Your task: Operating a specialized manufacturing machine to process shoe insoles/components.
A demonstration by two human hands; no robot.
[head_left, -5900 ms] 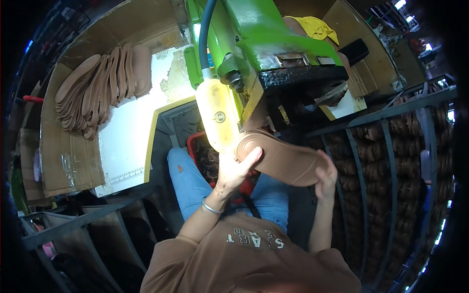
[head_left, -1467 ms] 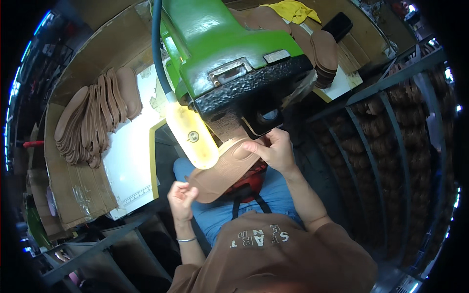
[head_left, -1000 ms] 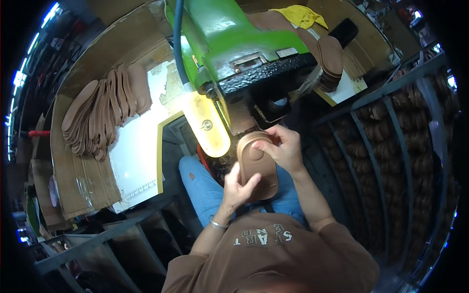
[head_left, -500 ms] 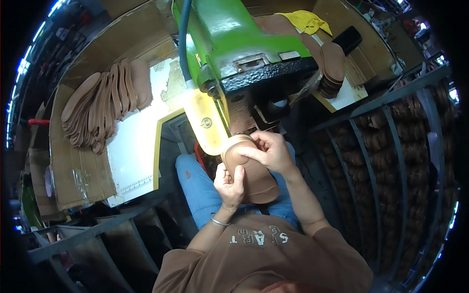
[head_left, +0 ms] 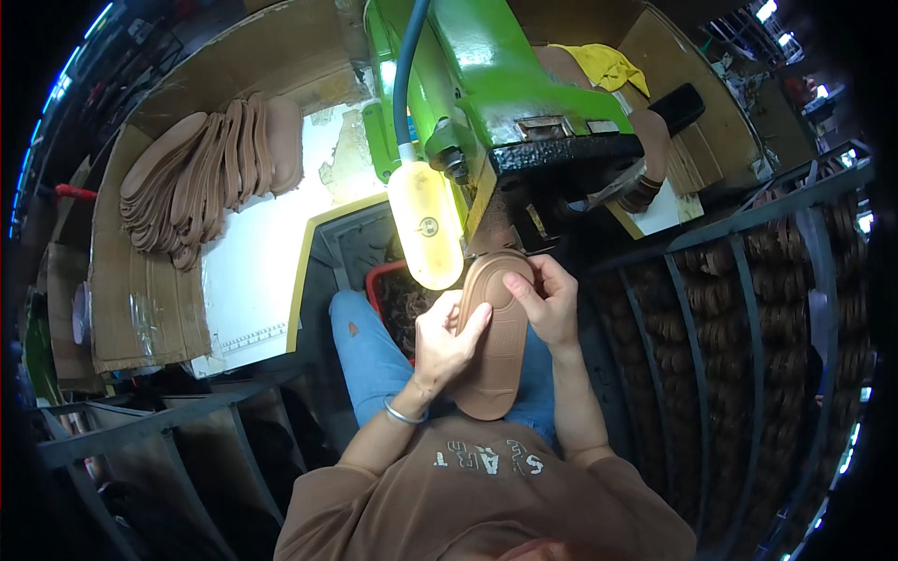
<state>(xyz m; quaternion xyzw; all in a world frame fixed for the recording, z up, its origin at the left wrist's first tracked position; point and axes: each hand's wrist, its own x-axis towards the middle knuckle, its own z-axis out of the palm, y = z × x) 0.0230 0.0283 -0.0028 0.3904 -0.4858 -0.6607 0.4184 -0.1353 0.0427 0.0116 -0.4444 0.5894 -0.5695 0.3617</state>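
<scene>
A brown shoe sole (head_left: 493, 351) lies lengthwise before me, its far end at the working head of a green machine (head_left: 552, 98). My left hand (head_left: 447, 341) grips the sole's left edge, thumb on top and fingers curled beneath. On the far right rim, my right hand (head_left: 552, 304) holds it with the thumb pressed on the rounded end and the fingers around the edge. Just left of the sole's far end hangs a lit yellow lamp (head_left: 427, 229) on a blue-grey hose.
At left, a pile of brown soles (head_left: 201, 178) lies on a white board (head_left: 245, 271) within cardboard walls. More soles (head_left: 647, 159) are stacked right of the machine, near a yellow cloth (head_left: 603, 65). A red bin (head_left: 379, 290) with scraps stands below. A metal rack (head_left: 739, 280) is at right.
The sole has turned from a slant to nearly straight toward me. Both hands have shifted with it and still grip its edges. The whole view has shifted slightly.
</scene>
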